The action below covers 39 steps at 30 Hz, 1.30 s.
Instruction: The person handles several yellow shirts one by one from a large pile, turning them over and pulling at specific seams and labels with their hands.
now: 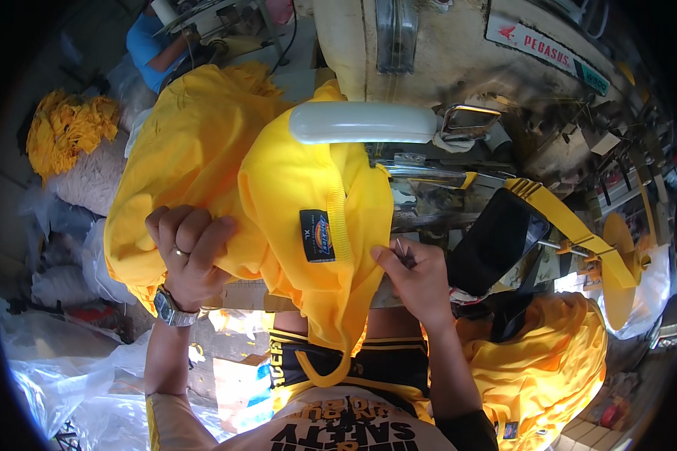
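gripping yellow garment (278, 188) with left hand (186, 252), knuckles bent into cloth. holding small metal tool (405, 255) in right hand (423, 282), thumb at garment's right edge; can't tell if also pinching cloth, with tool mostly hidden behind grip. can see garment draped in front of sewing machine (451, 60), below white tube lamp (365, 122), hanging toward lap (387, 368), dark label (318, 235) facing up beside ribbed band (340, 225). on the right: black phone-like device (496, 240), yellow strip (560, 218) running to yellow disc (618, 293), heap of yellow cloth (534, 353). back left: yellow bundle (75, 131), plus co-worker in blue (144, 45) farther off.
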Available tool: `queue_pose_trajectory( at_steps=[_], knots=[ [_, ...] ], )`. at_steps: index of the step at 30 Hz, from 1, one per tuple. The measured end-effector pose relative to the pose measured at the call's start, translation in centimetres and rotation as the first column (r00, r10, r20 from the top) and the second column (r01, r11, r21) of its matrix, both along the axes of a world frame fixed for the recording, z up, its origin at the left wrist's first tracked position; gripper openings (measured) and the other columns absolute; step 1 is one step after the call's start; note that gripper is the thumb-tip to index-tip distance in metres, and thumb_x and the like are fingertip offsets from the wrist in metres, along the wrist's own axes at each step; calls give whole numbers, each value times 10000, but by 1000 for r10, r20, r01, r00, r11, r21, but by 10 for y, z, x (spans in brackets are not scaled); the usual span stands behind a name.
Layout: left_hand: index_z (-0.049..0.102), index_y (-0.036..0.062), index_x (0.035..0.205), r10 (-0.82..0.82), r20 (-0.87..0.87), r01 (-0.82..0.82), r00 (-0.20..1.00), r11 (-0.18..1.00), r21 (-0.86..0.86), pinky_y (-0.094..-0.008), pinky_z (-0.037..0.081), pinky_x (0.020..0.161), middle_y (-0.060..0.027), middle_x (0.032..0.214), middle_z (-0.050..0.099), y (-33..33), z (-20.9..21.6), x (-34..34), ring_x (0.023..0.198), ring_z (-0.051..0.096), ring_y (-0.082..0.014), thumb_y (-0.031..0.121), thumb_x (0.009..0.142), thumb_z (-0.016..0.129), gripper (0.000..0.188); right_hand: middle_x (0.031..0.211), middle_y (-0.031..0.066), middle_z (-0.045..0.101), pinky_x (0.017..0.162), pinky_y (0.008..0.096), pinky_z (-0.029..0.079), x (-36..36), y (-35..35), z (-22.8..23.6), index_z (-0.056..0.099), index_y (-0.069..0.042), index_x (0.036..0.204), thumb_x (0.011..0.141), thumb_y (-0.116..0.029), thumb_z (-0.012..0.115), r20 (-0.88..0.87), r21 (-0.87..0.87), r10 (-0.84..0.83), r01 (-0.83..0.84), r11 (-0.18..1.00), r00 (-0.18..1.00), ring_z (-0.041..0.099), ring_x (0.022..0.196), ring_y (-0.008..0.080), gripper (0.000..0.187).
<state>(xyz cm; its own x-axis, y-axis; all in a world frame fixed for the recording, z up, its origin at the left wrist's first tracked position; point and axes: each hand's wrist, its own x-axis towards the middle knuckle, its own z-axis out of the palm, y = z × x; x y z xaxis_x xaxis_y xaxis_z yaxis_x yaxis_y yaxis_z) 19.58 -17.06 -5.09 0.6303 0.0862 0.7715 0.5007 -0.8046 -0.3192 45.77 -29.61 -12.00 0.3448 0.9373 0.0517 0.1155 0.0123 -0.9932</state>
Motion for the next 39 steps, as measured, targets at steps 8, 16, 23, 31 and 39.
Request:
queue_pose_trajectory(
  at_steps=[8, 16, 23, 31, 39],
  knots=[
    [570, 143, 937, -92, 64, 85, 994, 990, 110, -435, 389, 719, -44, 918, 541, 16, -1, -14, 843, 509, -275, 256, 668, 746, 341, 530, -32, 502, 426, 195, 314, 8, 2, -5, 636, -1, 745, 912, -79, 614, -421, 16, 104, -107, 994, 901, 433, 451, 4, 186],
    [565, 132, 947, 280, -88, -286, 956, 956, -66, -474, 356, 909, -57, 1118, 535, 50, -23, -22, 1103, 482, -283, 54, 672, 665, 302, 514, -53, 457, 426, 194, 289, 1, 12, 7, 603, -28, 689, 904, -151, 678, -338, 15, 51, -49, 999, 940, 387, 448, -4, 259],
    [441, 258, 1367, 88, -272, -97, 958, 995, -21, -565, 166, 1123, -91, 1508, 354, -15, -21, 22, 1414, 276, -338, 140, 730, 751, 718, 489, -52, 453, 406, 193, 264, 4, 11, 3, 603, -36, 670, 885, -170, 709, -267, 3, 41, -42, 999, 963, 370, 421, 0, 275],
    [651, 97, 1120, 1, -53, 0, 999, 1000, 21, -469, 421, 842, -82, 1064, 570, 24, 19, 19, 936, 533, -284, 90, 655, 638, 465, 574, -33, 541, 429, 191, 314, -5, 13, 11, 672, 12, 779, 866, -127, 718, -391, 113, 18, 28, 993, 920, 413, 453, 13, 171],
    [621, 56, 1206, -254, 175, 287, 951, 520, -804, -403, 364, 1048, -107, 1251, 616, -13, 35, 47, 1196, 540, -282, -96, 746, 567, 487, 615, -30, 558, 452, 175, 328, -7, 16, 7, 682, 19, 867, 871, -113, 709, -381, 72, -19, 50, 996, 924, 417, 472, 7, 135]
  ],
)
